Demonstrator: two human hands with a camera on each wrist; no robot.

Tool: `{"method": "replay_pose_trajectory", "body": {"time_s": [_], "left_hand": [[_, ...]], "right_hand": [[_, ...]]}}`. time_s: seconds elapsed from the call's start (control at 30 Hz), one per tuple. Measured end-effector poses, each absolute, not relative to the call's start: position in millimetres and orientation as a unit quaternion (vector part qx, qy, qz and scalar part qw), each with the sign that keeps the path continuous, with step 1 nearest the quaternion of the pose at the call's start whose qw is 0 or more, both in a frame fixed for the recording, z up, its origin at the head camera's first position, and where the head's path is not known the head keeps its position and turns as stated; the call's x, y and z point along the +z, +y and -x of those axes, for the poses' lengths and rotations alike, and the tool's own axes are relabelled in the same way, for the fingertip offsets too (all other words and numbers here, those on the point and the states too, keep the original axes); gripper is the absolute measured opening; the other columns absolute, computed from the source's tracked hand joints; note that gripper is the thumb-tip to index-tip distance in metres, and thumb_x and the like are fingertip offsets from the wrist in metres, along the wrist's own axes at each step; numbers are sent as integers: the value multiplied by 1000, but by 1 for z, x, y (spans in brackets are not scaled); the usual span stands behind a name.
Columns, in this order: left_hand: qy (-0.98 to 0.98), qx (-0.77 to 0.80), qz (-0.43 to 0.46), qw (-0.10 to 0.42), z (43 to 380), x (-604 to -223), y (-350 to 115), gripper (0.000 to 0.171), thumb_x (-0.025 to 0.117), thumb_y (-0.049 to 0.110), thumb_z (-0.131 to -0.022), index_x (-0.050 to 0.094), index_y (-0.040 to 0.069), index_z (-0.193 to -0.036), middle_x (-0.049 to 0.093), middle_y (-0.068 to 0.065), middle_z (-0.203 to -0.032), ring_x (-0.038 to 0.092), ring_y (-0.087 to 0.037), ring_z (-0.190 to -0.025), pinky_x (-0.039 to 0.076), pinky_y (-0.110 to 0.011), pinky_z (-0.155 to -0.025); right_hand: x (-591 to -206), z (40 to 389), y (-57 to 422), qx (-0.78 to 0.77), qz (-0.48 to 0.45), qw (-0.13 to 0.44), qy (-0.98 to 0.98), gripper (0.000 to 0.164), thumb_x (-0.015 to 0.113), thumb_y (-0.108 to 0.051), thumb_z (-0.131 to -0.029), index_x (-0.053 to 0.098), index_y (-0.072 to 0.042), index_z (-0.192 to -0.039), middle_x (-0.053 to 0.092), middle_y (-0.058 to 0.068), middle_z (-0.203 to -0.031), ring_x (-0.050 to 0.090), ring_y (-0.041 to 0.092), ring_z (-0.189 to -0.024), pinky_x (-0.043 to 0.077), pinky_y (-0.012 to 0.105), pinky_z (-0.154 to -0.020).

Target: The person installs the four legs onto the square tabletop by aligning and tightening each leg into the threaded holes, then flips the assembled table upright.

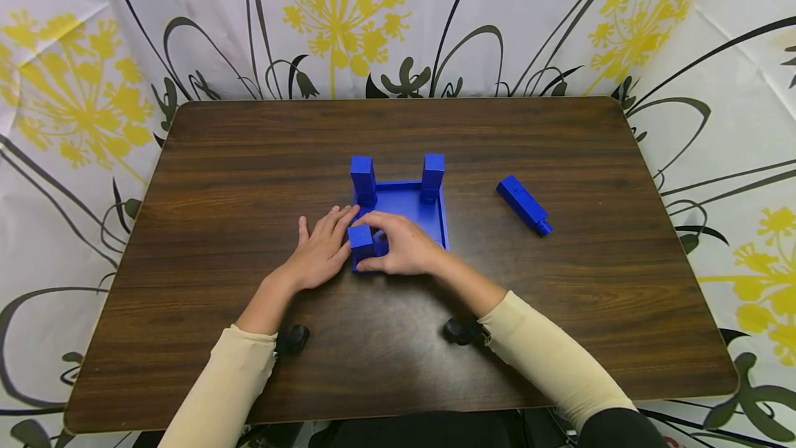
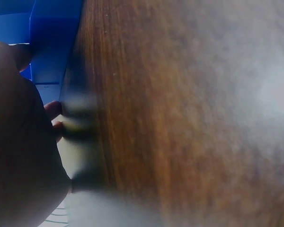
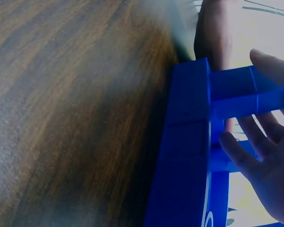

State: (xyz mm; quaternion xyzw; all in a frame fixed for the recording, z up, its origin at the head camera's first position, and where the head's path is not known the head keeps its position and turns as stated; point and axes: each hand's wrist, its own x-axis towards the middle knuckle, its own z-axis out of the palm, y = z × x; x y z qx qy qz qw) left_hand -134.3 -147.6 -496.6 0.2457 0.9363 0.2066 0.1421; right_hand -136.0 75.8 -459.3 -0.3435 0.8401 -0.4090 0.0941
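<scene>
A shallow blue tray [image 1: 443, 223] with raised rims sits near the table's middle. Square blue posts stand upright at its two far corners, one far left post [image 1: 363, 178] and one far right post [image 1: 433, 175]. My right hand [image 1: 404, 244] reaches in over the tray, with thumb and fingers around a third blue post [image 1: 360, 242] at the near left corner. Outstretched, my left hand [image 1: 320, 252] lies along the tray's left side, fingertips at the rim. In the right wrist view, the thumb overlaps this near post [image 3: 234, 90]. The left palm is hidden.
A loose blue post [image 1: 524, 204] with a round peg at one end lies on the brown wooden table [image 1: 591, 282], right of the tray. Behind the table hangs a flowered cloth [image 1: 460, 19].
</scene>
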Motion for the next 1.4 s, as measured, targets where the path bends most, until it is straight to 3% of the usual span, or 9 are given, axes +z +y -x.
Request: {"method": "replay_pose_trajectory", "body": {"time_s": [0.17,0.37,0.83,1.17,1.4], "left_hand": [[936,203,-245,149,134,-494,-148,62,33,34,-106,3,26,-159,10,-6,-163,3,-31,-149,-12,-71,-104],[937,202,-241,152,134,-495,-147,60,30,36,-106,3,27,-159,10,-5,-163,3,-31,-149,-12,-71,-104],[939,188,-246,147,134,-495,-145,55,22,43,-107,5,32,-159,10,-6,-163,2,-31,-149,-12,-72,-103],[937,194,-248,150,134,-495,-146,57,26,43,-107,6,30,-159,9,-7,-163,1,-32,-149,-13,-71,-103],[937,196,-248,151,134,-494,-146,58,29,39,-107,6,31,-159,9,-7,-163,1,-32,-149,-12,-71,-104]], "right_hand": [[-460,140,79,-466,373,168,785,64,75,-4,-83,48,-5,-142,45,13,-148,42,21,-135,42,44,-103],[-461,147,82,-540,391,241,705,68,56,15,-83,39,1,-146,39,14,-152,34,17,-140,30,35,-112],[-461,151,87,-542,384,278,694,56,61,12,-88,44,6,-141,51,19,-140,48,23,-131,35,35,-109],[-460,151,87,-534,379,256,711,59,71,5,-86,48,4,-141,49,17,-143,40,20,-136,39,33,-105],[-460,149,85,-518,373,236,733,57,73,2,-86,51,1,-139,53,13,-140,44,18,-133,42,29,-102]]}}
